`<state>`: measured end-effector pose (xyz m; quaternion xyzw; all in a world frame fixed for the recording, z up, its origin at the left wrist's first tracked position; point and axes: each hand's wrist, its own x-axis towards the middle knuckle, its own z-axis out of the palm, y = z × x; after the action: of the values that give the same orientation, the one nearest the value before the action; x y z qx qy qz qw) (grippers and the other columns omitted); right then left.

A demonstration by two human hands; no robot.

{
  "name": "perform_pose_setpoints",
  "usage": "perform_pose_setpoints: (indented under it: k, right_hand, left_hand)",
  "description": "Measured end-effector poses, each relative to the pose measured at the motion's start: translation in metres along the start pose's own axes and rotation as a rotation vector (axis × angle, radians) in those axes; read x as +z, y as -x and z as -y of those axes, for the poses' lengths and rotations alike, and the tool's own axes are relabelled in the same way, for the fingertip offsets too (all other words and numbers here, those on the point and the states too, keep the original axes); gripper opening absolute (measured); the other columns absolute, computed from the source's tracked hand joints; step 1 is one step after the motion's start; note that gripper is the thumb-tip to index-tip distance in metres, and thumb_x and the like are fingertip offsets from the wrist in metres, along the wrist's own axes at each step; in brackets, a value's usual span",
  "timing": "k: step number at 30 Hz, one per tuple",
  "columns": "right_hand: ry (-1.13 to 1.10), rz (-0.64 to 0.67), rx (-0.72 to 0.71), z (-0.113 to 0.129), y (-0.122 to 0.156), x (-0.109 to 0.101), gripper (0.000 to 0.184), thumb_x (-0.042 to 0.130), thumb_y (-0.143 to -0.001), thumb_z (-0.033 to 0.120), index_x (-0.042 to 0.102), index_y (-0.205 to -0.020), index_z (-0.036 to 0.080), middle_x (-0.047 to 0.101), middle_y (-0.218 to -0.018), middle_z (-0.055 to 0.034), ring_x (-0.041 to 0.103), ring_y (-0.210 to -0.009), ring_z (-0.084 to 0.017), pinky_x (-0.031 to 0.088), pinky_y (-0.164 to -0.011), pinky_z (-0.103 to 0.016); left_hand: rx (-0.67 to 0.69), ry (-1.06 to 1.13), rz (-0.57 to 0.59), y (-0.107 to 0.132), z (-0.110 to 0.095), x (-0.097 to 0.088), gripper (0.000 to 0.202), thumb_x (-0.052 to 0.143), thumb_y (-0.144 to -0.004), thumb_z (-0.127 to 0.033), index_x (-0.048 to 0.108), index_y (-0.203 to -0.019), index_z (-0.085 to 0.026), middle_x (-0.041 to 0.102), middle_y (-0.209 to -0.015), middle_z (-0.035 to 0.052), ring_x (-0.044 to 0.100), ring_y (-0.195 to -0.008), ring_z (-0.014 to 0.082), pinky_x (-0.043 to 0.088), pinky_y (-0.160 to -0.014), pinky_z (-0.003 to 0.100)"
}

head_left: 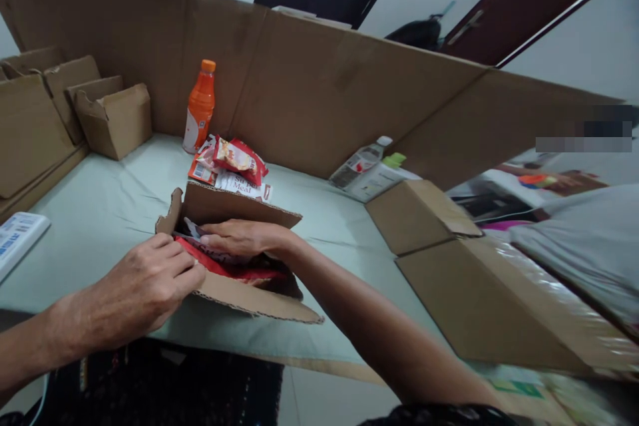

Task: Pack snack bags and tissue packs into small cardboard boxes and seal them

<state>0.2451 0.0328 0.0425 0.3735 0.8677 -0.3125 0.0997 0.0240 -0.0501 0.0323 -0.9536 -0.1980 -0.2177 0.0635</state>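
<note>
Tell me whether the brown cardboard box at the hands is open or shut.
Open: the box has cardboard flaps spread apart, red packaging showing between them.

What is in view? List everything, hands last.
Open box: one, brown, centre-left
Packaging: count unclear, red and whitish, inside open box
Snack packets: several, red and white, behind open box
Orange bottle: one, orange, back left
Clear bottle: one, transparent, back right
Green-capped container: one, white, beside clear bottle
Left boxes: several, brown, left
Right boxes: count unclear, brown, right
Blue-printed object: one, white, left edge
Cloth: one, pale green, under open box
Cardboard wall: one, brown, behind bottles
Door: one, maroon, upper right
Person: at least one, grey clothing, right
Left grip: one, bare, open box's near-left corner
Right grip: one, bare, inside open box
</note>
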Motion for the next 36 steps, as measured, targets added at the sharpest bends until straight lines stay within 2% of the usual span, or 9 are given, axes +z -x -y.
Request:
perform_pose_setpoints:
  k: [4, 8, 11, 13, 18, 22, 26, 30, 36]
  right_hand:
    - [-0.066, -0.121, -0.041, 0.002, 0.012, 0.009, 0.043, 0.039, -0.109, 0.039, 0.068, -0.13, 0.015, 0.073, -0.131, -0.0135, 0.071, -0.114, -0.026, 0.053, -0.098, -0.037]
    - [-0.135, -0.662, -0.008, 0.003, 0.062, 0.021, 0.035, 0.049, -0.104, 0.037, 0.073, -0.125, 0.023, 0.075, -0.128, -0.008, 0.07, -0.117, -0.026, 0.054, -0.102, -0.041]
    - [-0.042, -1.1, 0.084, -0.006, 0.092, 0.023, 0.03, 0.053, -0.1, 0.036, 0.076, -0.116, 0.026, 0.076, -0.122, -0.007, 0.069, -0.116, -0.028, 0.053, -0.103, -0.047]
    - [0.076, -1.205, 0.125, -0.016, 0.094, 0.022, 0.03, 0.061, -0.094, 0.033, 0.075, -0.119, 0.025, 0.073, -0.128, -0.0095, 0.065, -0.122, -0.031, 0.049, -0.107, -0.051]
    - [-0.065, -0.963, 0.289, -0.04, 0.07, 0.017, 0.025, 0.061, -0.09, 0.026, 0.079, -0.106, 0.021, 0.08, -0.103, -0.0077, 0.072, -0.095, -0.027, 0.054, -0.086, -0.038]
    - [-0.185, -0.885, 0.191, -0.036, 0.078, 0.023, 0.031, 0.054, -0.098, 0.037, 0.08, -0.096, 0.02, 0.079, -0.091, -0.0047, 0.072, -0.084, -0.024, 0.053, -0.077, -0.033]
    - [-0.109, -0.727, 0.011, -0.026, 0.102, 0.049, 0.051, 0.036, -0.108, 0.052, 0.079, -0.113, 0.025, 0.076, -0.125, -0.0083, 0.07, -0.113, -0.028, 0.053, -0.098, -0.045]
    - [0.123, -0.688, -0.052, -0.031, 0.113, 0.084, 0.065, 0.048, -0.101, 0.063, 0.049, -0.157, 0.029, 0.052, -0.158, -0.0131, 0.048, -0.145, -0.035, 0.039, -0.117, -0.06]
    - [0.202, -0.622, -0.064, -0.064, 0.11, 0.094, 0.08, 0.064, -0.09, 0.07, 0.043, -0.16, 0.037, 0.033, -0.171, -0.008, 0.015, -0.161, -0.04, 0.022, -0.124, -0.068]
  left_hand:
    - [0.009, -0.02, -0.077, 0.003, -0.006, -0.007, 0.027, 0.047, -0.095, -0.002, 0.066, -0.111, -0.012, 0.076, -0.105, 0.0118, 0.07, -0.105, 0.0276, 0.058, -0.089, 0.043]
    - [-0.096, -0.047, -0.273, 0.018, -0.006, -0.013, 0.045, 0.059, -0.093, -0.004, 0.057, -0.137, -0.015, 0.059, -0.146, 0.0171, 0.05, -0.144, 0.0335, 0.05, -0.114, 0.052]
    - [-0.259, 0.022, -0.372, 0.029, 0.003, -0.008, 0.061, 0.065, -0.094, -0.011, 0.046, -0.151, -0.022, 0.052, -0.154, 0.0158, 0.051, -0.143, 0.0325, 0.049, -0.116, 0.054]
    - [-0.348, 0.088, -0.354, 0.032, 0.009, 0.002, 0.065, 0.064, -0.096, -0.019, 0.04, -0.156, -0.023, 0.052, -0.154, 0.0163, 0.054, -0.141, 0.0325, 0.05, -0.116, 0.054]
    - [-0.329, 0.24, -0.262, 0.026, 0.015, 0.023, 0.047, 0.056, -0.102, -0.024, 0.047, -0.148, -0.021, 0.073, -0.126, 0.0111, 0.07, -0.12, 0.0259, 0.059, -0.106, 0.045]
    - [-0.377, 0.216, -0.31, 0.02, 0.015, 0.027, 0.043, 0.056, -0.103, -0.023, 0.049, -0.146, -0.021, 0.072, -0.125, 0.0098, 0.072, -0.114, 0.0226, 0.061, -0.101, 0.039]
    - [-0.453, 0.093, -0.356, 0.018, 0.022, 0.033, 0.046, 0.06, -0.101, -0.02, 0.051, -0.146, -0.023, 0.056, -0.143, 0.0145, 0.063, -0.128, 0.0275, 0.059, -0.104, 0.047]
    - [-0.371, 0.197, -0.278, 0.019, 0.03, 0.043, 0.031, 0.05, -0.103, -0.013, 0.065, -0.128, -0.025, 0.058, -0.145, 0.0111, 0.056, -0.135, 0.0286, 0.057, -0.106, 0.051]
    - [-0.309, 0.274, -0.182, 0.03, 0.038, 0.045, 0.036, 0.05, -0.104, -0.02, 0.06, -0.138, -0.024, 0.058, -0.15, 0.0115, 0.049, -0.145, 0.0311, 0.051, -0.114, 0.054]
